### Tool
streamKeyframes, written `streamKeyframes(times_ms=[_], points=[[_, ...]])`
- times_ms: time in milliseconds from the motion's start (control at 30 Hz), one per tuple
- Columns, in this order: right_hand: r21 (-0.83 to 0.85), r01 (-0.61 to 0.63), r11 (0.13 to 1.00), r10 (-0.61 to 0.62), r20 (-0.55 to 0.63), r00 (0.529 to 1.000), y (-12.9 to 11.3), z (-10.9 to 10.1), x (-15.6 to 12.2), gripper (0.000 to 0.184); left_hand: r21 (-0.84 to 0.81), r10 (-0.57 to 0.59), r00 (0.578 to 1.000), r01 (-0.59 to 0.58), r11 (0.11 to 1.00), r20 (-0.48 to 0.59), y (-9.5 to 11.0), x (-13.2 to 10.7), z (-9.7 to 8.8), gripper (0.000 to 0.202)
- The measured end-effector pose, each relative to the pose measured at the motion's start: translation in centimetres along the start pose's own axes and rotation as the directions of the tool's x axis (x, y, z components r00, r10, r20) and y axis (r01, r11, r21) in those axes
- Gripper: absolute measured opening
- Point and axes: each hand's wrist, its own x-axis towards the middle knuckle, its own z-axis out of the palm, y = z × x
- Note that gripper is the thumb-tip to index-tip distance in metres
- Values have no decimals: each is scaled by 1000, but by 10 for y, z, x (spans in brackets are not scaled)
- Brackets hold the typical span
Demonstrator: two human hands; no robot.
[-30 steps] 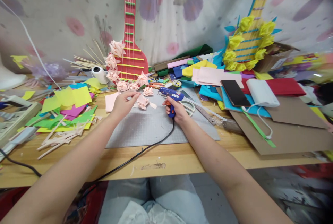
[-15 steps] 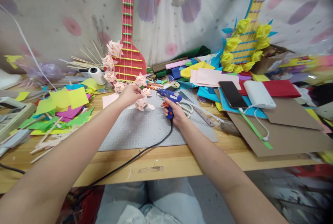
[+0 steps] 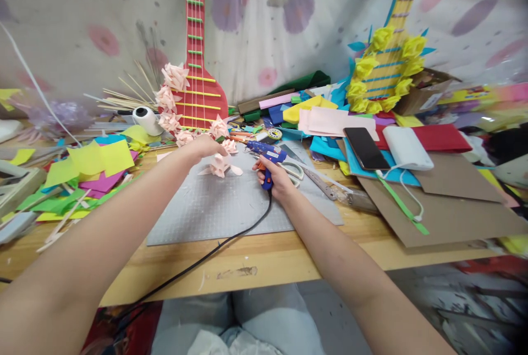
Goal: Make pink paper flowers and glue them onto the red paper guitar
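Note:
My right hand (image 3: 275,177) grips the handle of a blue hot glue gun (image 3: 267,153), nozzle pointing left; its black cord (image 3: 214,253) trails toward me over the table edge. My left hand (image 3: 205,147) reaches over the grey cutting mat (image 3: 231,206), fingers curled down at a pink paper flower (image 3: 219,165) lying on the mat; whether they grip it is unclear. Another pink flower (image 3: 230,146) lies just behind. A red paper guitar (image 3: 198,75) edged with pink flowers leans on the wall behind.
Coloured paper sheets (image 3: 91,165) and wooden sticks litter the left. Scissors (image 3: 295,171) lie right of the glue gun. A black phone (image 3: 363,148), white power bank (image 3: 406,147) and brown cardboard (image 3: 449,212) fill the right. A yellow-flowered guitar (image 3: 388,69) stands at back right.
My left hand has moved forward and right, from open beside the pink flower to curled over it. The right hand holds the glue gun as before. The camera shifted slightly.

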Motion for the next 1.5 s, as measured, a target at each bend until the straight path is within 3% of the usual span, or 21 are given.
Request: streamKeyframes(times_ms=[100, 300, 600, 800, 1167, 1500], points=[[-2, -2, 1000, 2, 0, 1000, 1, 0, 0, 35, -3, -71, 997, 71, 997, -17, -3, 6, 4, 37], [-5, 0, 1000, 0, 11, 1000, 2, 0, 1, 34, 36, -62, 998, 62, 997, 13, -16, 21, 15, 21], [-20, 21, 1000, -21, 7, 1000, 1, 1, -1, 35, 161, -102, 995, 99, 982, 14, -10, 18, 16, 26], [-38, 23, 999, -23, 8, 1000, 1, 1, -2, 34, 149, -70, 997, 65, 987, 27, -10, 17, 13, 18], [-40, 14, 999, -13, 19, 1000, 1, 1, -2, 34, 337, 12, 999, -23, 941, 36, -13, 19, 13, 9], [-41, 7, 999, -7, 18, 1000, 2, 1, -2, 33, 368, 93, 994, -110, 923, 63, -21, 23, 14, 14]])
